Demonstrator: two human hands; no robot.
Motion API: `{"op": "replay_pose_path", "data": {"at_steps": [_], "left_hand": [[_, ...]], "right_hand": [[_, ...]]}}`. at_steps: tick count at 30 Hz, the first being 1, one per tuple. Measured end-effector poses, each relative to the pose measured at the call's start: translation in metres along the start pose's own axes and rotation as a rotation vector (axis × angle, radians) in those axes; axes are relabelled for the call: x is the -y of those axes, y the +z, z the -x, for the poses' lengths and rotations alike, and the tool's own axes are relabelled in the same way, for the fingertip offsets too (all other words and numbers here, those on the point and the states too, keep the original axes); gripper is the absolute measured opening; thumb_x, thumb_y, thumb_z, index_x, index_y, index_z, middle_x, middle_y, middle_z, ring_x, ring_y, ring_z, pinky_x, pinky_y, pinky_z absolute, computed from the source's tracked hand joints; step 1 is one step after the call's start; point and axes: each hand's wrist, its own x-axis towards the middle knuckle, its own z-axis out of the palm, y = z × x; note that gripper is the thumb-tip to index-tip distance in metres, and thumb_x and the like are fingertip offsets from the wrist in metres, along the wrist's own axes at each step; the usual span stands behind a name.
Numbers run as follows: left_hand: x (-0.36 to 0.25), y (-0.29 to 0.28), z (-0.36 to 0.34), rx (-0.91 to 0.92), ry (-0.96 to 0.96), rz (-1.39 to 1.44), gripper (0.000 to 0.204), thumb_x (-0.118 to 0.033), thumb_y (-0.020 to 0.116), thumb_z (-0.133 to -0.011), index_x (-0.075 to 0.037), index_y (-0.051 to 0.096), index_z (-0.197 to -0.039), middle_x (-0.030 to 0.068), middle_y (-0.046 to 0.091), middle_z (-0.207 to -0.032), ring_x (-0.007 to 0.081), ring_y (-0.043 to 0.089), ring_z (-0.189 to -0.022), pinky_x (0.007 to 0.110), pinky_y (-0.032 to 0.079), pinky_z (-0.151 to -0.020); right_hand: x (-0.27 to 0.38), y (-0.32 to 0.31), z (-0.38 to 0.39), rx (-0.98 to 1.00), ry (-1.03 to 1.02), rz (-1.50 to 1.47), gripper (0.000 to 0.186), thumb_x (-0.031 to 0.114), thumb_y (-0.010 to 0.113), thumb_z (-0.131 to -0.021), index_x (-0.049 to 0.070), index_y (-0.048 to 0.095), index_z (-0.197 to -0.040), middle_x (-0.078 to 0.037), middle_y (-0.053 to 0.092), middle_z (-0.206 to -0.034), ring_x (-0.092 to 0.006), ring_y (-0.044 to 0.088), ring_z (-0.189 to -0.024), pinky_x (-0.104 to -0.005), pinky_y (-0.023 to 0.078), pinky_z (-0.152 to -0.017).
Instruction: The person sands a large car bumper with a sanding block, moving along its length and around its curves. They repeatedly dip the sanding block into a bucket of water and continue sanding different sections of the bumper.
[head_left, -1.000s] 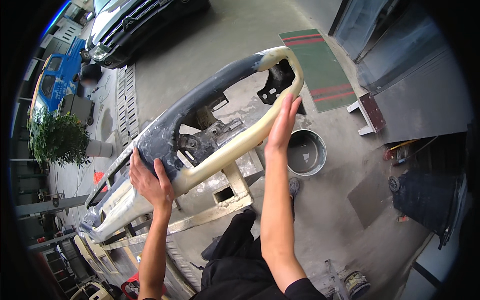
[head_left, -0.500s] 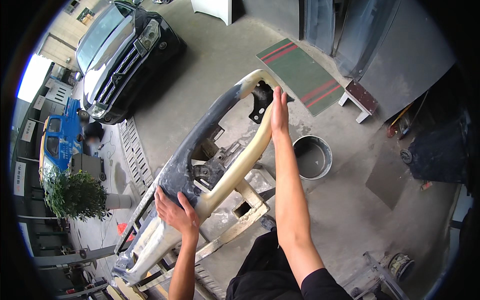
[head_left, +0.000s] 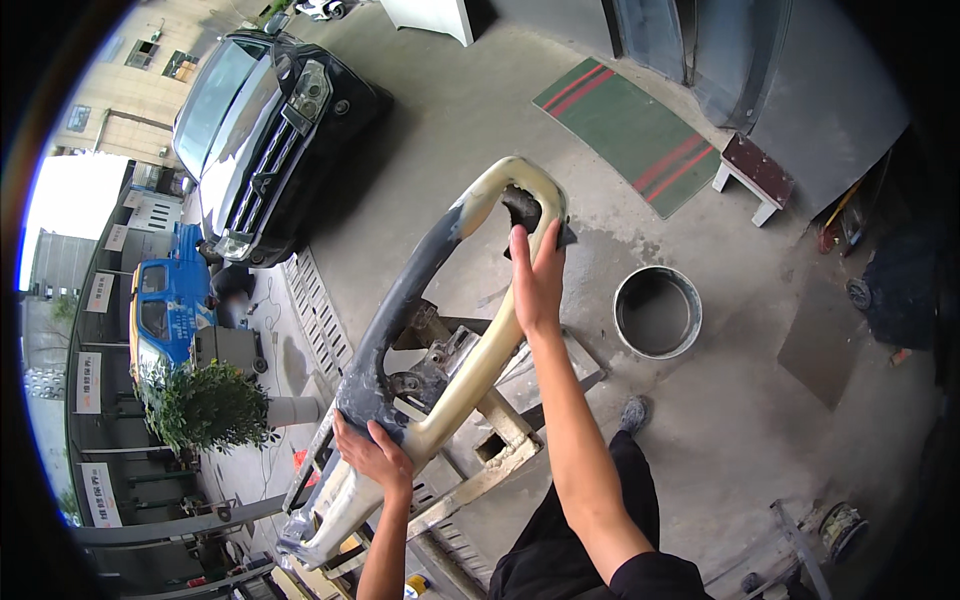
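Note:
A car bumper (head_left: 488, 358) with a large oval opening lies slanted across a metal stand (head_left: 515, 450). Its surface is patched dark grey and cream, with whitish smears of what looks like filler. My right hand (head_left: 540, 285) grips the cream bar on the right of the opening, thumb and fingers on either side of it. Lower down, my left hand (head_left: 375, 458) holds the bumper at the grey and cream joint, fingers over its outer edge and thumb on top. The undersides of both grips are hidden.
A dark bucket (head_left: 697, 318) stands on the floor to the right, near a green mat (head_left: 630, 135) and a small bench (head_left: 752, 178). A black car (head_left: 290, 140) is parked at the far left. A potted plant (head_left: 200, 405) and a blue vehicle (head_left: 175, 300) are at left.
My right hand has slid down the bar toward me and now wraps it instead of lying along it. The view has shifted, and the bumper's far end sits slightly lower in it.

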Motion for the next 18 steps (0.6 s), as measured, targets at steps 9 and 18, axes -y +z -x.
{"op": "replay_pose_path", "data": {"at_steps": [9,18], "left_hand": [[0.008,-0.003,0.003,-0.009,-0.003,0.047,0.063,-0.034,0.049,-0.106,0.001,0.04,-0.158,0.0247,0.048,-0.154,0.0409,0.043,-0.144,0.048,0.025,-0.122],[0.019,-0.003,0.001,0.042,0.034,0.098,0.07,-0.038,0.057,-0.102,0.0,0.04,-0.158,0.0245,0.048,-0.154,0.0422,0.043,-0.143,0.052,0.027,-0.121]], "right_hand": [[0.004,0.038,0.113,-0.134,-0.321,0.415,0.095,0.048,0.059,-0.102,-0.018,0.018,-0.158,-0.047,0.023,-0.157,-0.0581,0.022,-0.15,-0.0608,0.02,-0.124],[-0.007,0.081,0.212,-0.099,-0.286,0.359,0.097,0.039,0.061,-0.101,-0.014,0.006,-0.162,-0.045,0.007,-0.163,-0.0593,0.012,-0.153,-0.0633,0.01,-0.125]]}}
